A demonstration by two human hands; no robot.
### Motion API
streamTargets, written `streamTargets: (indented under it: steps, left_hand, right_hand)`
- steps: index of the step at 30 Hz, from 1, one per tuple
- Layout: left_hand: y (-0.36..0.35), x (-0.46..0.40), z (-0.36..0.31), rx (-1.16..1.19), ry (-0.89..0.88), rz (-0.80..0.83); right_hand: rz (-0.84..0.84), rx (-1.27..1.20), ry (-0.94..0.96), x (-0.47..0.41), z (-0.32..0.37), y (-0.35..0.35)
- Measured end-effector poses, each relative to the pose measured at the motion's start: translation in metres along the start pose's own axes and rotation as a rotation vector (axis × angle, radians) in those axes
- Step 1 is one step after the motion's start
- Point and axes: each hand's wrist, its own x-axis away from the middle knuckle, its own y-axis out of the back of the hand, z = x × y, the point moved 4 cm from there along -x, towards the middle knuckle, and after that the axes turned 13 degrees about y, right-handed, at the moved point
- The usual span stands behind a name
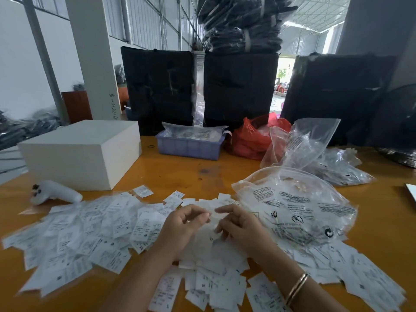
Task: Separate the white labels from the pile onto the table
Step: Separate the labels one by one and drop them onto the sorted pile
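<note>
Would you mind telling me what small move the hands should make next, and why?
Probably draw the hands apart to peel off one label: both the left hand and right hand seem to pinch a blurred label above the pile, then lay it with the spread labels.

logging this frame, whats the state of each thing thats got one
left hand: fingers curled, pinching a label
right hand: fingers curled on the same label
white labels: spread loose over the table
clear zip bag: lying flat
purple bin: filled
white box: closed

White pillar (93,57), tall windows (144,21), daylight, orange table (180,174).
</note>
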Motion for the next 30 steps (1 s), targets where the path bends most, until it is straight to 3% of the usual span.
streamTargets:
  steps: [2, 4, 9, 13, 17, 21, 24, 27, 30]
  left_hand:
    - [0.002, -0.001, 0.001, 0.05, 0.035, -0.042]
    - [0.007, -0.003, 0.003, 0.141, 0.063, -0.1]
    - [0.015, -0.006, 0.008, 0.358, 0.136, -0.165]
    - [0.015, -0.006, 0.01, 0.387, 0.174, -0.152]
    - [0.014, -0.004, 0.008, 0.436, 0.19, -0.11]
    - [0.01, -0.002, 0.005, 0.53, 0.237, -0.053]
    - [0.007, -0.001, 0.004, 0.504, 0.236, -0.037]
    - [0.006, -0.001, 0.004, 0.495, 0.225, -0.036]
    - [0.006, 0.0, 0.005, 0.457, 0.227, -0.041]
  right_hand:
    - [-0.1, 0.037, 0.029, 0.0, -0.001, 0.005]
    - [-0.154, 0.232, 0.083, 0.001, 0.001, 0.011]
    - [0.266, 0.869, 0.23, 0.005, -0.007, -0.006]
    - [0.255, 0.962, 0.325, 0.006, -0.006, -0.01]
    - [0.114, 0.876, 0.334, 0.006, -0.001, -0.002]
    - [-0.224, 0.525, 0.235, 0.008, 0.0, 0.012]
    - [-0.373, 0.243, 0.09, 0.011, -0.004, 0.021]
    - [-0.455, -0.013, -0.059, 0.012, -0.01, 0.023]
    - [-0.417, -0.061, -0.062, 0.012, -0.01, 0.02]
